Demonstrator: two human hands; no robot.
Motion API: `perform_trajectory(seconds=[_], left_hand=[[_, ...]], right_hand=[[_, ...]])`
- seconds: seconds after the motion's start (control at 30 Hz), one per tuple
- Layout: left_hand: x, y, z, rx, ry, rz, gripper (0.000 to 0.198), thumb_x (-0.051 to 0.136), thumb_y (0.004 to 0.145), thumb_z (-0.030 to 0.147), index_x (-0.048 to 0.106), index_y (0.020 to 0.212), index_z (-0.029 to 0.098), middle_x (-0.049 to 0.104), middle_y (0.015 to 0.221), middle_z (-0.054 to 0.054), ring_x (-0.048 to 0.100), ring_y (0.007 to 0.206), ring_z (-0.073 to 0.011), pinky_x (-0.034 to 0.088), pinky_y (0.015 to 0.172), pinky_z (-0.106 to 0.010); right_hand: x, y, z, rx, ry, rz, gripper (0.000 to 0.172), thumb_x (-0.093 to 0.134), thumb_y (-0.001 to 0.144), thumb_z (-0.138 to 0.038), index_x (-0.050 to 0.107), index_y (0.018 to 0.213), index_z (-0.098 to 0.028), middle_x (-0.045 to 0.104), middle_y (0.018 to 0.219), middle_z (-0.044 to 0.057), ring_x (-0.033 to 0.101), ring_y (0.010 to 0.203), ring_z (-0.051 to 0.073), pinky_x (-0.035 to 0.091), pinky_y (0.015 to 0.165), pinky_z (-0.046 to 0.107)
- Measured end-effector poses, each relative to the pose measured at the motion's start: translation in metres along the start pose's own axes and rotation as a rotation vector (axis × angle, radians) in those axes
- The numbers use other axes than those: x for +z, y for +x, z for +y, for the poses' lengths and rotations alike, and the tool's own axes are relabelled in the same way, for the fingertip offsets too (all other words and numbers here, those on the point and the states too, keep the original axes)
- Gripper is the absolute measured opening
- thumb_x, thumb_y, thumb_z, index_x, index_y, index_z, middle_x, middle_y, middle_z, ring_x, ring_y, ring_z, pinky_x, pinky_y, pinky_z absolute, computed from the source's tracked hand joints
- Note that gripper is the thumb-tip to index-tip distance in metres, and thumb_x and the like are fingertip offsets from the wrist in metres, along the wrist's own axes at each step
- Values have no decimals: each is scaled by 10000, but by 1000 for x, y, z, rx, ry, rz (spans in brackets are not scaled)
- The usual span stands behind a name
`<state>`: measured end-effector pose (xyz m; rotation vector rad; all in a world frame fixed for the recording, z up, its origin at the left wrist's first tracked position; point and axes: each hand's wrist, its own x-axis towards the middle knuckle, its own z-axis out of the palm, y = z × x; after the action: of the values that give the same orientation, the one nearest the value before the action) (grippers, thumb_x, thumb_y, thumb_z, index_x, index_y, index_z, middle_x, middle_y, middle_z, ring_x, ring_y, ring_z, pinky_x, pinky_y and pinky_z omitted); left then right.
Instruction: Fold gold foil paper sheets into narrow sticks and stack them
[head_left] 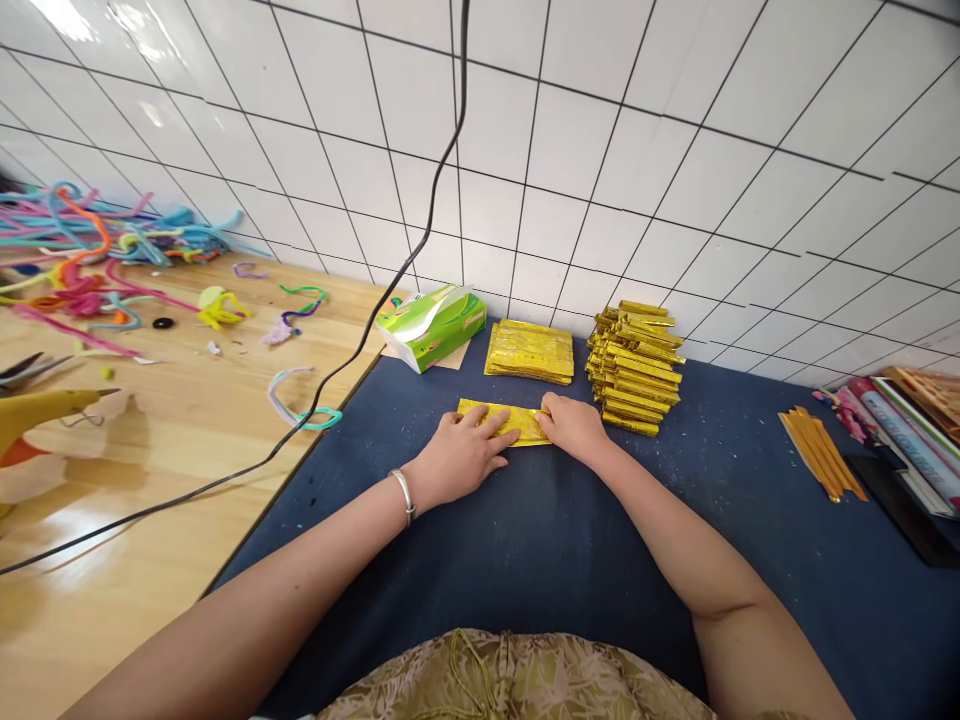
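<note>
A yellow-gold foil paper sheet lies on the dark blue cloth in front of me. My left hand rests on its left part, fingers spread and pressed flat. At the right end, my right hand grips the paper's edge between thumb and curled fingers. Just behind it sits a flat stack of gold paper sheets. Right of that stack is a heap of narrow folded gold paper strips, close to my right hand.
A green tissue box stands behind my left hand. A black cable crosses the left side. On the wooden table lie colourful pipe cleaners and a yellow glue gun. Orange-gold strips and books lie far right.
</note>
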<state>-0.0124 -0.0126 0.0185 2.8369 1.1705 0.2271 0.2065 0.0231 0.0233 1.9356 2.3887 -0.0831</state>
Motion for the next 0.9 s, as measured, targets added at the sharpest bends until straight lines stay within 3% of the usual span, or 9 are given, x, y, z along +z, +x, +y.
perform_trajectory(seconds=[0.07, 0.17, 0.27, 0.4, 0.57, 0.73, 0.9], left_hand=[[3, 0, 3, 10, -44, 17, 464, 414, 888, 464, 421, 1320, 294, 443, 1352, -99, 315, 1260, -350, 300, 937, -517], [12, 7, 6, 17, -126, 82, 401, 360, 921, 438, 517, 1227, 233, 494, 1303, -93, 332, 1277, -299, 223, 1033, -504], [22, 20, 9, -33, -241, 141, 339, 333, 944, 349, 615, 1026, 179, 573, 1170, -90, 468, 1153, -231, 319, 999, -399], [28, 31, 11, -136, -278, 184, 238, 425, 911, 325, 604, 934, 169, 595, 1042, -78, 520, 1012, -209, 390, 902, -358], [24, 27, 17, -66, -177, 141, 283, 385, 922, 273, 544, 1155, 271, 539, 1195, -68, 448, 1136, -235, 353, 916, -410], [24, 21, 18, 51, -61, 60, 397, 364, 924, 332, 411, 1318, 314, 398, 1393, -69, 283, 1313, -290, 200, 1018, -535], [25, 19, 19, 66, -53, 81, 398, 344, 924, 375, 449, 1298, 289, 409, 1391, -76, 283, 1318, -290, 188, 1033, -534]], right_hand=[[0, 0, 1, -1, 0, -3, 245, 405, 894, -434, 518, 967, -230, 656, 937, 34, 609, 834, 198, 361, 642, 273], [0, 1, 2, 0, 5, -9, 252, 409, 893, -443, 518, 973, -230, 654, 949, 37, 608, 840, 195, 361, 651, 269], [1, 2, 2, -1, 15, -13, 252, 410, 894, -447, 515, 977, -233, 654, 961, 37, 606, 849, 192, 359, 659, 267], [1, 1, 2, 2, 30, -17, 250, 420, 892, -447, 518, 978, -233, 657, 963, 40, 606, 851, 189, 359, 666, 269], [1, 1, 4, 0, 61, -15, 256, 439, 883, -454, 532, 983, -238, 661, 967, 36, 610, 857, 188, 372, 683, 270], [-3, -1, 9, -13, 103, 25, 221, 497, 856, -422, 560, 938, -227, 664, 912, 38, 610, 833, 198, 399, 703, 287], [-16, -7, -12, -65, 144, 178, 239, 437, 897, -334, 559, 1034, -181, 611, 1085, 103, 503, 1084, 217, 356, 915, 332]])
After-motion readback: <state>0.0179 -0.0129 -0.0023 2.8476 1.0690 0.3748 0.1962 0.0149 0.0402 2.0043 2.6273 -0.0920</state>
